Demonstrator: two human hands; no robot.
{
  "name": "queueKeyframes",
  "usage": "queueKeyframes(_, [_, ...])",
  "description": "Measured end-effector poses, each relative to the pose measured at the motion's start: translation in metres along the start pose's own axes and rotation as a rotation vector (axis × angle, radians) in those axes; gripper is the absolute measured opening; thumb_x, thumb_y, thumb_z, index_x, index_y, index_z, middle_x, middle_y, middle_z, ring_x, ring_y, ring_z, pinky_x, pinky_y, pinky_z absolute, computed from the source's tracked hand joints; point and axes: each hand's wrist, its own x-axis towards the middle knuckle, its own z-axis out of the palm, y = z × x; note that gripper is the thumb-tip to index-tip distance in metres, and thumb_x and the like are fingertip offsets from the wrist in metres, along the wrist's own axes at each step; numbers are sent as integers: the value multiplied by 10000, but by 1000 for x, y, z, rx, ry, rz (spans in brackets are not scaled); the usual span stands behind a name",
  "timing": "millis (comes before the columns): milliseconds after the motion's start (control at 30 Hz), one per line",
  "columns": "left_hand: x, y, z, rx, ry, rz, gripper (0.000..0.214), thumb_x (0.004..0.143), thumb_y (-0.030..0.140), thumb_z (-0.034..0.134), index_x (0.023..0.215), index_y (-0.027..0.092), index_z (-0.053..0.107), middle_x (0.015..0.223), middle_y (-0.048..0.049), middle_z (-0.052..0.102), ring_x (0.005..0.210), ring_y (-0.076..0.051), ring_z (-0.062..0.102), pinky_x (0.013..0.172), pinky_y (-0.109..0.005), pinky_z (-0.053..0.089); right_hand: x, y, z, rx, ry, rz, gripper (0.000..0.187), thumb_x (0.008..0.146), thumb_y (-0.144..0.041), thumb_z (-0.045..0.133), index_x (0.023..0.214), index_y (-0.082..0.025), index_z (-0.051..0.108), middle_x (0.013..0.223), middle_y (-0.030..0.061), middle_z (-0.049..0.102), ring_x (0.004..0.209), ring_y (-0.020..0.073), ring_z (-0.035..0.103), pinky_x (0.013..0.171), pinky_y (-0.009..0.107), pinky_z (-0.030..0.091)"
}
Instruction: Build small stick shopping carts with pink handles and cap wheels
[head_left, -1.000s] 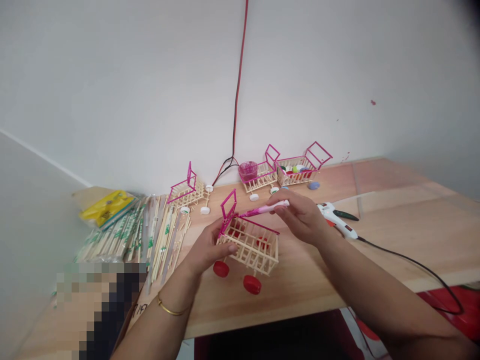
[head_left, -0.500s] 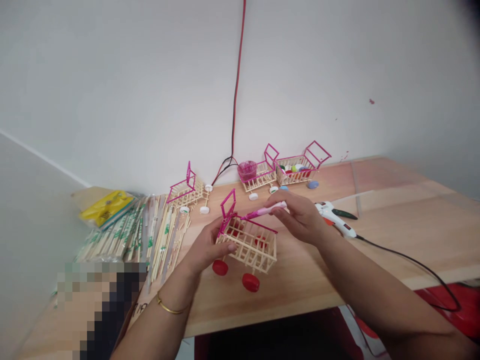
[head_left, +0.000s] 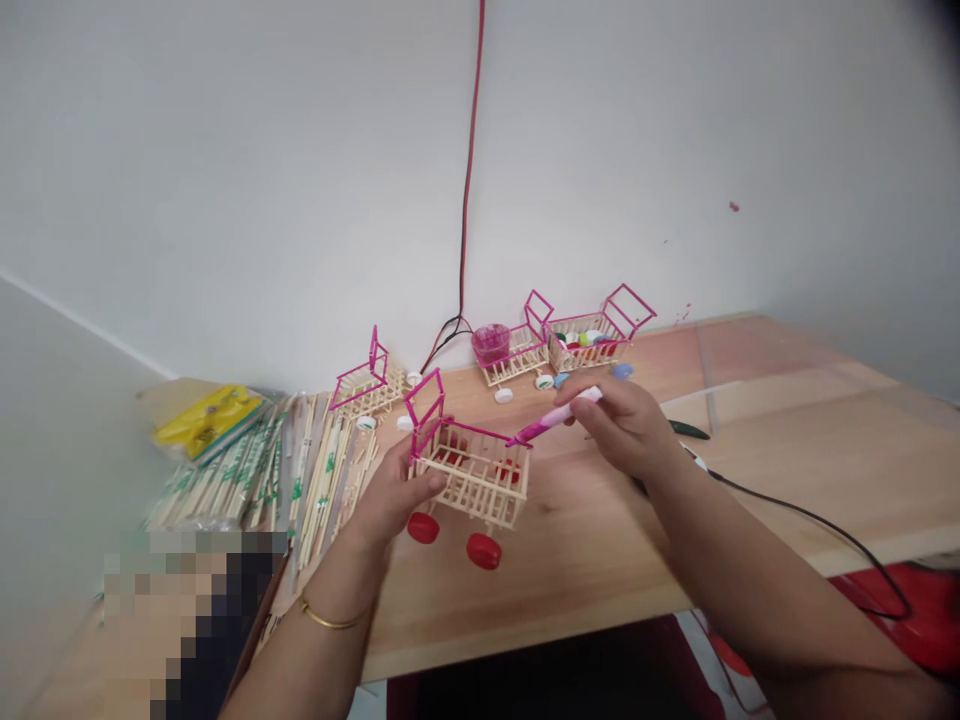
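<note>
My left hand [head_left: 397,490] grips the handle end of a small cart [head_left: 480,485] built of pale wooden sticks. Red bottle-cap wheels [head_left: 484,551] sit under it, and its handle and far top rail are magenta. In my right hand [head_left: 626,425] is a slim brush [head_left: 559,415] with a white-pink handle, pinched between thumb and fingers. Its magenta tip touches the far rail near the right corner of the cart. A clear cup of magenta paint [head_left: 491,344] rests on another stick cart [head_left: 517,360] behind.
Against the wall stand a cart holding coloured caps [head_left: 589,340] and one with white wheels [head_left: 367,390]. Bundled sticks [head_left: 225,470] and a yellow packet [head_left: 210,420] lie at left. Behind my right arm, a glue gun [head_left: 694,455] is mostly hidden, its black cord [head_left: 795,510] trailing right.
The brush tip has moved right along the cart's far rail, from near the handle to the far corner. My left hand and the cart have shifted slightly left and up.
</note>
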Motion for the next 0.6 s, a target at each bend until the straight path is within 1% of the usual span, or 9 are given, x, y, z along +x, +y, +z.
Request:
queueKeyframes(100, [1, 0, -1, -92, 8, 9, 714, 610, 454, 795, 1239, 177, 597, 1086, -119, 677, 1021, -302, 614, 887, -395, 469, -2, 4, 0, 138, 146, 90, 253, 945, -415, 481, 899, -216, 630, 733, 16, 602, 647, 142, 576, 609, 277, 463])
queueKeyframes(200, [1, 0, 1, -200, 26, 3, 686, 575, 460, 814, 1174, 178, 636, 1067, -121, 690, 1014, -306, 630, 888, -409, 487, -3, 7, 2, 240, 228, 103, 228, 945, -408, 488, 938, -228, 629, 678, -1, 562, 625, 141, 556, 594, 280, 455])
queueKeyframes(300, [1, 1, 3, -300, 41, -13, 707, 549, 480, 828, 1166, 194, 635, 1061, -117, 694, 1012, -312, 644, 887, -429, 500, -3, 4, 3, 288, 250, 83, 220, 946, -398, 489, 962, -227, 626, 649, -3, 563, 603, 144, 555, 586, 291, 462])
queueKeyframes(400, [1, 1, 5, -361, 50, 1, 746, 525, 501, 840, 1180, 222, 618, 1080, -103, 693, 1037, -318, 642, 907, -442, 498, -4, -2, 5, 276, 255, 49, 194, 950, -356, 493, 979, -223, 631, 665, 5, 593, 630, 149, 584, 622, 303, 480])
queueKeyframes(500, [2, 1, 5, -374, 75, 14, 761, 525, 483, 850, 1202, 247, 594, 1098, -89, 688, 1068, -314, 629, 932, -447, 487, -6, -7, 5, 252, 245, 10, 176, 951, -328, 496, 1004, -226, 629, 708, 12, 619, 662, 151, 604, 649, 306, 486])
queueKeyframes(600, [2, 0, 6, -355, 110, 19, 777, 529, 455, 859, 1218, 233, 576, 1083, -97, 689, 1074, -312, 623, 947, -459, 474, -7, -7, 4, 223, 223, -17, 171, 954, -319, 491, 1015, -230, 624, 722, 16, 634, 678, 155, 609, 669, 313, 490])
